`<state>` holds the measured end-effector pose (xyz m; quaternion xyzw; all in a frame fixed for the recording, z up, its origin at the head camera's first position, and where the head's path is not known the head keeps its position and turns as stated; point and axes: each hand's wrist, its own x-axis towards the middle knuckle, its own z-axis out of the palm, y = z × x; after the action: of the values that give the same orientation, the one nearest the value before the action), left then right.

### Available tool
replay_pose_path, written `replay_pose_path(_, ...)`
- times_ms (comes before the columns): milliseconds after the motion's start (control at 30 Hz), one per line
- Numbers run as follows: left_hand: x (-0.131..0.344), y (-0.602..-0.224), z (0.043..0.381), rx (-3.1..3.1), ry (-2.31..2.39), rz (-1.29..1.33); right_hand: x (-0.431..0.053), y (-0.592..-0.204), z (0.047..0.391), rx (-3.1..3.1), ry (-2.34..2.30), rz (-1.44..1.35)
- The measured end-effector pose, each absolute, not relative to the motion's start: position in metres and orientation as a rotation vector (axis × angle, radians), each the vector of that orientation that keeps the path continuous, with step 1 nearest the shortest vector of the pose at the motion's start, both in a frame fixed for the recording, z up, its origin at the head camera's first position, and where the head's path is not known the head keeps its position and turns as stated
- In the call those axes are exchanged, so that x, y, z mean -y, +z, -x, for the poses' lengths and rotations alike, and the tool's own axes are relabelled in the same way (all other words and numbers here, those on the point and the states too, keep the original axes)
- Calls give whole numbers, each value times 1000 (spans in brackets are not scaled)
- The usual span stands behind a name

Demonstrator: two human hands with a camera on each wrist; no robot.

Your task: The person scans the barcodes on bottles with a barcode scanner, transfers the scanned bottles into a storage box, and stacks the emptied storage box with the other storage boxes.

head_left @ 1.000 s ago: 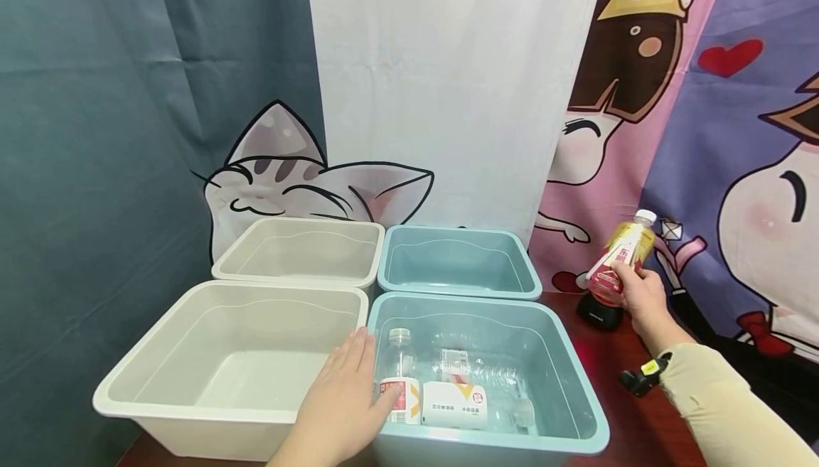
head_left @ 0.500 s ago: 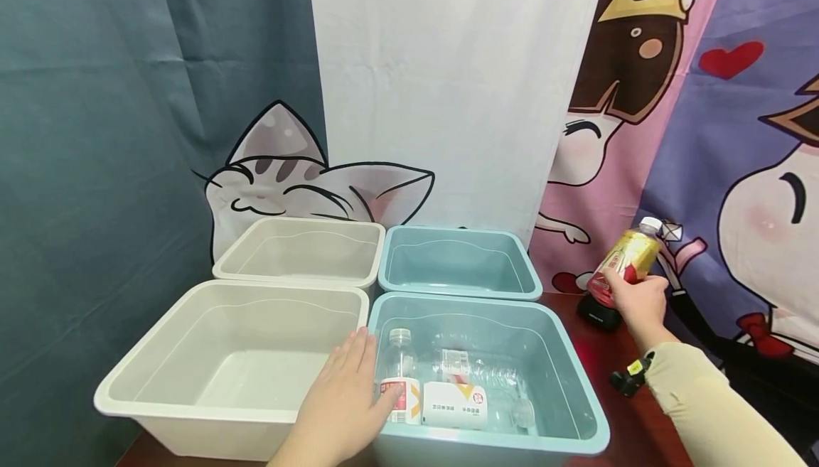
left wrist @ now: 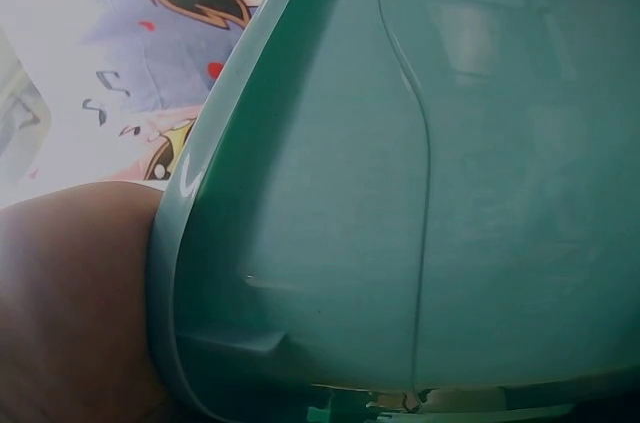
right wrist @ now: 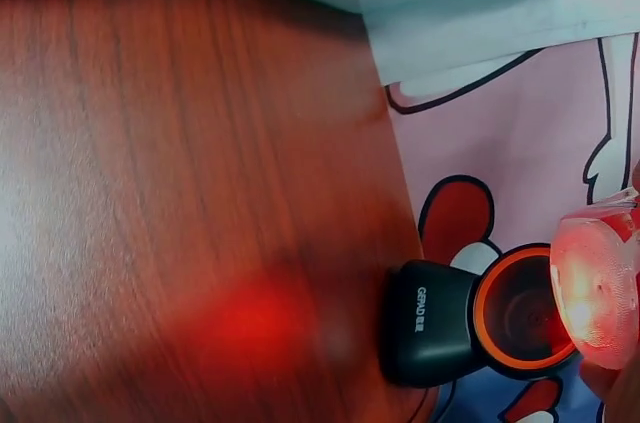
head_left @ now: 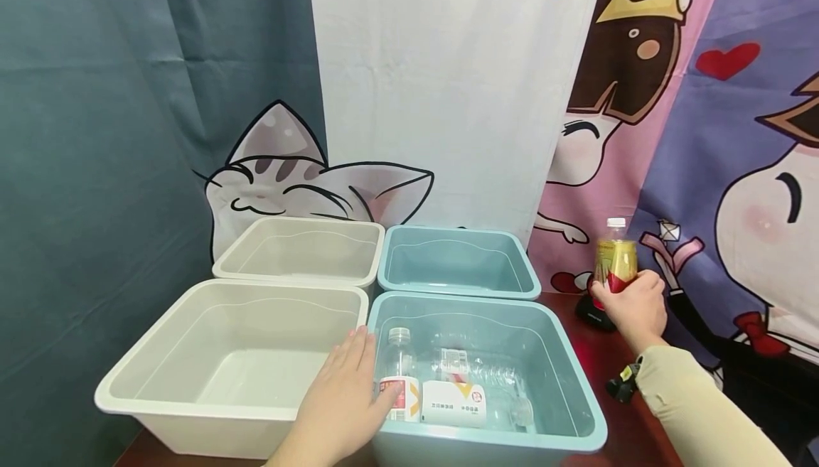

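Observation:
My right hand [head_left: 636, 307] grips a drink bottle [head_left: 617, 257] with a yellow and red label and a white cap, low on its body. The bottle stands nearly upright over a black desktop scanner [head_left: 595, 313]. In the right wrist view, red light falls on the bottle's clear base [right wrist: 595, 288], beside the scanner's orange-ringed window [right wrist: 525, 311]. My left hand [head_left: 342, 399] lies with straight fingers over the meeting rims of the front white bin [head_left: 249, 353] and the front blue bin [head_left: 544, 353]. Several clear bottles [head_left: 454, 404] lie in that blue bin.
Behind stand a second white bin [head_left: 301, 250] and a second blue bin [head_left: 457, 261]. A red-brown wooden table [right wrist: 180, 173] carries everything, with a red light spot on it. Printed cartoon curtains [head_left: 461, 83] hang close behind the bins and scanner.
The bottle has gone from leaning right to nearly upright, and it has turned so that its label shows another side. My right hand has shifted slightly with it. The left hand stays put.

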<state>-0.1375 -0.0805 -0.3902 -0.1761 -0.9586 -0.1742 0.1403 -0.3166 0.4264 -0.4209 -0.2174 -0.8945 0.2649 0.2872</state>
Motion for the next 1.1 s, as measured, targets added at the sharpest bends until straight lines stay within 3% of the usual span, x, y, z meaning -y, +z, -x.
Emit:
replay_pose_path(400,80,-390,138,2767,-507,505,-426,-427,318,2392,506,439)
replay_pose_path(1100,79,-390,138,2774,-498,502,-425,-421,321,2401,599,493)
